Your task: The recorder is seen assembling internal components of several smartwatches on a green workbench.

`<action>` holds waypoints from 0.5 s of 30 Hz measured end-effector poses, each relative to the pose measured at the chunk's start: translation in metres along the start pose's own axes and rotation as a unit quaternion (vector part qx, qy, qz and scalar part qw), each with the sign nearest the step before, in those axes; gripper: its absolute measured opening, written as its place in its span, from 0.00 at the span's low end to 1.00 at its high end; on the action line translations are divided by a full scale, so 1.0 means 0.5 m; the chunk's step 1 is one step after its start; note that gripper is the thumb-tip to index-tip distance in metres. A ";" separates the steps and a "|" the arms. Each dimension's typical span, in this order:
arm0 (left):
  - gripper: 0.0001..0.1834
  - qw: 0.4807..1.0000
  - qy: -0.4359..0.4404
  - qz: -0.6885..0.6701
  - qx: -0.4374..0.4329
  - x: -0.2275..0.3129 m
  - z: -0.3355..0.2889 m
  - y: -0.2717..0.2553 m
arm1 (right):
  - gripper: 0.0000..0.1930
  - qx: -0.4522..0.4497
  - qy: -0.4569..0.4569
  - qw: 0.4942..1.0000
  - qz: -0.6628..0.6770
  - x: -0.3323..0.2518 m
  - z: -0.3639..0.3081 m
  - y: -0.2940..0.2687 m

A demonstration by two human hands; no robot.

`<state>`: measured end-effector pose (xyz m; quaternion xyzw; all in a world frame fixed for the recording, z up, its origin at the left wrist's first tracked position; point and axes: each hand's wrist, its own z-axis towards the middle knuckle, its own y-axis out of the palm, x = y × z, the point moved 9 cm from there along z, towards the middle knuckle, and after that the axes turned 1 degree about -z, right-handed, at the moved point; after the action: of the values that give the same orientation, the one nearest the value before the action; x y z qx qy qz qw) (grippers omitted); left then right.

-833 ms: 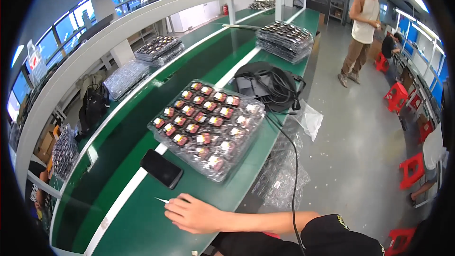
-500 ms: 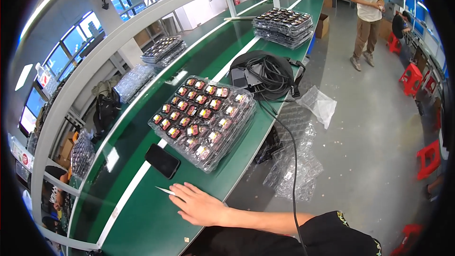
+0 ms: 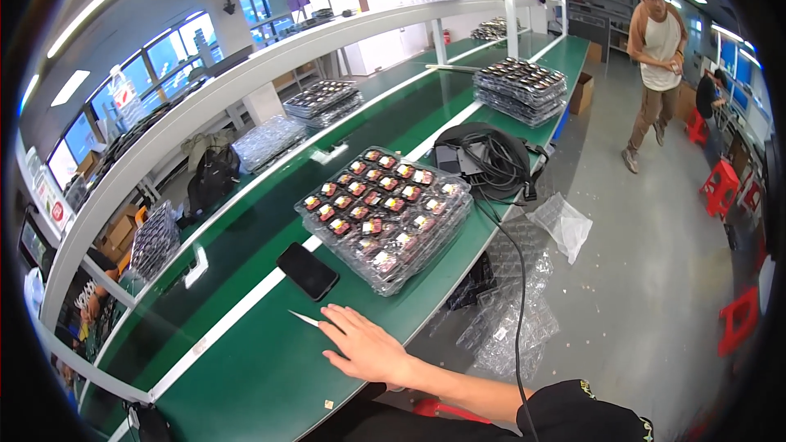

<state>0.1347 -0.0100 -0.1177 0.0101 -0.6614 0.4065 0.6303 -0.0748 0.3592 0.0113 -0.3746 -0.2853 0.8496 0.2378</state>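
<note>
My right hand [image 3: 364, 348] reaches in from the lower right over the green workbench [image 3: 237, 372]. Its fingers are stretched out and slightly apart, palm down. A thin, white, pointed piece [image 3: 303, 317] sticks out from beside the fingertips; its far end is hidden by the fingers, and its kind is unclear. A black phone [image 3: 308, 272] lies just beyond the fingers. Past that stands a stack of clear plastic trays [image 3: 442, 229], the top one holding several small black parts with red, yellow and white labels [image 3: 371, 227]. My left hand is out of sight.
A black bag with coiled cable [image 3: 483, 162] sits behind the trays, its cord hanging beside my forearm. More tray stacks [image 3: 521, 90] stand farther along the bench. Clear plastic packaging [image 3: 516, 331] litters the floor. A person [image 3: 657, 49] walks at the right, near red stools [image 3: 720, 188].
The whole view has shifted, so the bench and trays sit lower and farther right. The person at the right has taken a step. My right hand keeps nearly the same place and pose beside the phone.
</note>
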 end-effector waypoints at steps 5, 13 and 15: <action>0.19 0.991 0.003 -0.113 0.066 -0.025 -0.025 -0.001 | 0.28 0.000 0.007 0.999 -0.034 0.001 -0.008 -0.001; 0.21 0.986 -0.115 -0.117 -0.025 -0.140 -0.043 0.127 | 0.29 -0.023 0.037 0.999 -0.015 0.011 -0.002 0.000; 0.22 0.981 -0.122 -0.148 -0.010 -0.159 -0.031 0.147 | 0.30 -0.014 0.039 0.999 -0.026 0.011 0.006 -0.004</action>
<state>0.1253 0.0083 -0.2252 0.1511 -0.7286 0.2973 0.5983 -0.0800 0.3634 0.0114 -0.4029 -0.2971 0.8241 0.2650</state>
